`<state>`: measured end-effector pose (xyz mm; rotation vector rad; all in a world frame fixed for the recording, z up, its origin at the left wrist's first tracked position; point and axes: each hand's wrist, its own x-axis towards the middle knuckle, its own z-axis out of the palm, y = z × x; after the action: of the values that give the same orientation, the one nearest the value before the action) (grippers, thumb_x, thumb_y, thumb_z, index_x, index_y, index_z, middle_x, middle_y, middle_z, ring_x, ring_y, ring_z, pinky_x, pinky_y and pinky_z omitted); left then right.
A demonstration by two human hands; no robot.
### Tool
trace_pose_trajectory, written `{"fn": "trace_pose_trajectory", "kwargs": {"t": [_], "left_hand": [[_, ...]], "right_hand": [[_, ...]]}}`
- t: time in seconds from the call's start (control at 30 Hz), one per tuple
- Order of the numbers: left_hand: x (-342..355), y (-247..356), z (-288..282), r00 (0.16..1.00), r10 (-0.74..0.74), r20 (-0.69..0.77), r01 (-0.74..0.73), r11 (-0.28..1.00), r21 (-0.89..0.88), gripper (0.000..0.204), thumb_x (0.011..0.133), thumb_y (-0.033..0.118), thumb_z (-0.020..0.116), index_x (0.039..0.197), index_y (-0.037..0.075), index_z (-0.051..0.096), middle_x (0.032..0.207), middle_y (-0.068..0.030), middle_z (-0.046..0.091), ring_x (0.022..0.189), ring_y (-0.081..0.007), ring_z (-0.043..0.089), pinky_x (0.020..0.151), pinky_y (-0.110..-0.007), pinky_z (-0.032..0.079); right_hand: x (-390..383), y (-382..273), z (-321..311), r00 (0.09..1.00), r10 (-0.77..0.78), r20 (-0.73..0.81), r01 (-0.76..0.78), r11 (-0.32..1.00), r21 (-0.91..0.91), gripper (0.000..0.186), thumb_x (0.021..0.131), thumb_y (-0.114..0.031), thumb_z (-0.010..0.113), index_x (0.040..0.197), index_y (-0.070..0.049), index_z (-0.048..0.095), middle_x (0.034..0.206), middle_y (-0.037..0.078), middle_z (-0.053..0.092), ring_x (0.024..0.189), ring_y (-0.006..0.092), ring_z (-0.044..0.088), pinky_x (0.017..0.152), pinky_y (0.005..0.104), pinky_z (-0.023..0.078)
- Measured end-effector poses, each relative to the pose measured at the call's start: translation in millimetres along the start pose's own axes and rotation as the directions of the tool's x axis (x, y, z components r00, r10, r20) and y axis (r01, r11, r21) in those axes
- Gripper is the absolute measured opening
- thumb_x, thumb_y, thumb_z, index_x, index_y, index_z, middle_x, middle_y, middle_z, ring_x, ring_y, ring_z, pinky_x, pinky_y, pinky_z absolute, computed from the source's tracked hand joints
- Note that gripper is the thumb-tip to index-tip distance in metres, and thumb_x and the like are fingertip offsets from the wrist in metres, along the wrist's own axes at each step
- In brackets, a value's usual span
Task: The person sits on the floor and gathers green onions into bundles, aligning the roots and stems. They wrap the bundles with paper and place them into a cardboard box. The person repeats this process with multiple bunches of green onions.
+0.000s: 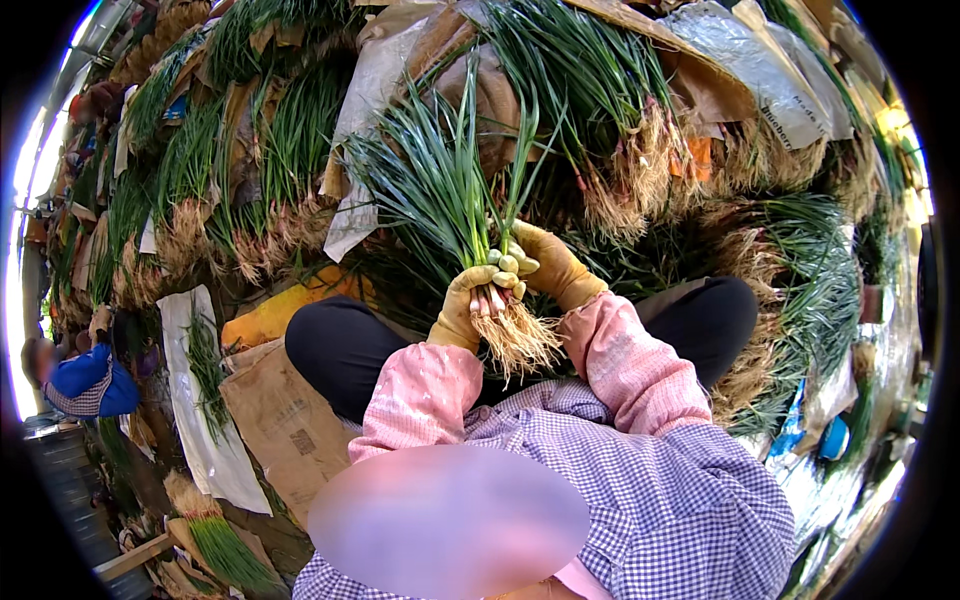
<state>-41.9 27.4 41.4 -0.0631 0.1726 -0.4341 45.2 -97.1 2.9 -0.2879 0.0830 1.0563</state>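
Note:
In front of my lap I hold up a bunch of green onions [450, 185], its long leaves pointing away and its straw-coloured roots hanging toward me. My left hand [460, 306], in a yellow glove with pale green fingertips, is closed around the pale stems just above the roots. My right hand [552, 262], gloved alike, is curled against the other side of the stems, its fingertips meeting those of the left. A few leaves stand apart from the rest, rising by my right hand. The far sides of the stems are hidden by the gloves.
Large heaps of similar plants lie ahead [590, 90], at the left [290, 150] and at the right [800, 290]. Brown paper sacks [290, 430] and white sheeting [205, 400] lie at my left. Another person in blue [95, 383] is at the far left.

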Motion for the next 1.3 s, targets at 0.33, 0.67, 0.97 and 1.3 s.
{"fn": "trace_pose_trajectory", "kwargs": {"t": [0.33, 0.67, 0.97, 1.3], "left_hand": [[5, -13, -11, 0.936, 0.323, -0.137, -0.229, 0.858, 0.460, 0.018, 0.075, 0.001, 0.056, 0.092, 0.000, 0.056, 0.088, -0.0102, 0.061, 0.074, -0.0219, 0.060, 0.080, -0.039, 0.051], [11, -10, -8, 0.890, 0.246, -0.383, 0.053, 0.780, 0.624, 0.016, 0.075, 0.000, 0.056, 0.090, -0.001, 0.058, 0.077, -0.0120, 0.063, 0.057, -0.0224, 0.060, 0.074, -0.039, 0.054], [2, 5, 9, 0.953, 0.264, 0.151, -0.294, 0.924, 0.245, 0.019, 0.078, 0.003, 0.053, 0.095, 0.003, 0.061, 0.103, -0.0083, 0.062, 0.118, -0.0252, 0.047, 0.106, -0.047, 0.027], [0, 36, 39, 0.855, 0.389, 0.344, -0.494, 0.813, 0.307, 0.023, 0.080, 0.008, 0.056, 0.102, 0.007, 0.059, 0.097, -0.0062, 0.063, 0.108, -0.0270, 0.054, 0.098, -0.046, 0.039]], "right_hand": [[-2, -18, -34, 0.770, -0.280, -0.574, 0.169, 0.956, -0.241, 0.013, 0.087, -0.015, 0.049, 0.081, -0.005, 0.055, 0.055, -0.006, 0.043, 0.040, 0.0026, 0.031, 0.035, 0.0162, 0.025], [-6, -20, 15, 0.845, -0.337, -0.416, -0.220, 0.489, -0.844, 0.022, 0.089, -0.022, 0.055, 0.096, -0.001, 0.060, 0.071, 0.003, 0.059, 0.058, 0.0093, 0.050, 0.052, 0.0247, 0.042], [-61, -33, -31, 0.818, -0.208, -0.537, -0.575, -0.259, -0.776, 0.039, 0.080, -0.027, 0.058, 0.107, 0.001, 0.056, 0.093, 0.016, 0.060, 0.082, 0.0265, 0.058, 0.074, 0.0335, 0.046], [-74, -40, 65, 0.978, 0.170, -0.124, -0.184, 0.404, -0.896, 0.014, 0.084, -0.012, 0.056, 0.093, -0.003, 0.062, 0.075, 0.000, 0.060, 0.059, 0.0050, 0.050, 0.051, 0.0176, 0.039]]}}
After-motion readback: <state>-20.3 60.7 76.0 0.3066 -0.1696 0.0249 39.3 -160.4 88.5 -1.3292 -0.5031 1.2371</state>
